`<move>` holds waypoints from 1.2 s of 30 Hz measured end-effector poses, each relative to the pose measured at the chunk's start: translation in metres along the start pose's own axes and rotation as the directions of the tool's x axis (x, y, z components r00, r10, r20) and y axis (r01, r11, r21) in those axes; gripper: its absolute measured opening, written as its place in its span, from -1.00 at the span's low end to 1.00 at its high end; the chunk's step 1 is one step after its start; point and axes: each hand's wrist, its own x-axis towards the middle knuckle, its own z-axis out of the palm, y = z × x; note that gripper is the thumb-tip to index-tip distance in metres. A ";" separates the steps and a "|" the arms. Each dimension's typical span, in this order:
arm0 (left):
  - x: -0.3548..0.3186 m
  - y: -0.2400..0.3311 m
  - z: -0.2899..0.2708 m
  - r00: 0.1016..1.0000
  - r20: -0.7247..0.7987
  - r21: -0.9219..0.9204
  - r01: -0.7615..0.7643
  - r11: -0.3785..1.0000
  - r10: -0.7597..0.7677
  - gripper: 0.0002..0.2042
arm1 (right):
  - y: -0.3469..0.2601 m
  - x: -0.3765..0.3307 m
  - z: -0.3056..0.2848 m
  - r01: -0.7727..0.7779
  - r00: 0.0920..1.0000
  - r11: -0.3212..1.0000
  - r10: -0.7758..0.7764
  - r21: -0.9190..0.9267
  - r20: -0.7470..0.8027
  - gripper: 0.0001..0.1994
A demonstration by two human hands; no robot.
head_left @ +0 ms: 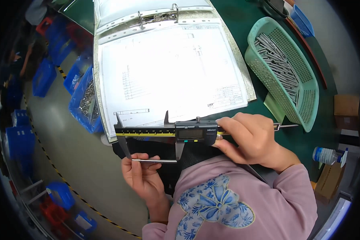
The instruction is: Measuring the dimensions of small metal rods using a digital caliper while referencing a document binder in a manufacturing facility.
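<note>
A digital caliper (148, 131) with a dark display lies level in front of me, its jaws spread wide. My right hand (254, 138) grips its slider end, thumb at the small wheel. Between the lower jaws sits a thin metal rod (160, 161), held lengthwise. My left hand (142, 174) pinches the rod near its left end, close to the fixed jaw. The rod's right end is at the sliding jaw; whether it touches, I cannot tell. Just behind the caliper, an open ring binder (250, 90) shows a technical drawing (168, 76).
A green perforated basket (256, 60) full of similar metal rods stands at the right of the green table (238, 24). On the left, a blue bin (74, 106) lined with plastic holds small metal parts. A spray bottle (326, 155) and cardboard box (330, 180) are at far right.
</note>
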 end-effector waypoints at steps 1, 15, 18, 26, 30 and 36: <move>0.000 0.000 -0.004 1.000 0.002 0.003 -0.014 1.000 0.014 -0.84 | -0.003 -0.001 0.003 -0.022 1.000 1.000 0.022 0.018 0.011 -0.75; 0.001 0.013 -0.022 0.993 -0.052 -0.059 -0.105 0.993 0.102 -0.86 | -0.017 0.009 0.026 -0.075 0.992 0.986 0.059 0.146 0.109 -0.72; 0.001 0.011 -0.024 0.993 -0.064 -0.093 -0.107 0.990 0.102 -0.86 | -0.017 0.011 0.027 -0.089 0.990 0.984 0.070 0.154 0.127 -0.72; 0.004 0.010 -0.022 0.992 -0.031 -0.069 -0.126 0.990 0.124 -0.86 | -0.014 0.012 0.027 -0.063 0.994 0.987 0.048 0.148 0.101 -0.73; 0.003 0.010 -0.022 0.992 -0.032 -0.077 -0.124 0.989 0.122 -0.86 | -0.014 0.011 0.028 -0.058 0.996 0.984 0.046 0.169 0.077 -0.73; 0.003 0.008 -0.019 0.994 -0.036 -0.064 -0.104 0.993 0.102 -0.87 | -0.012 0.008 0.028 -0.086 0.991 0.982 0.068 0.168 0.112 -0.73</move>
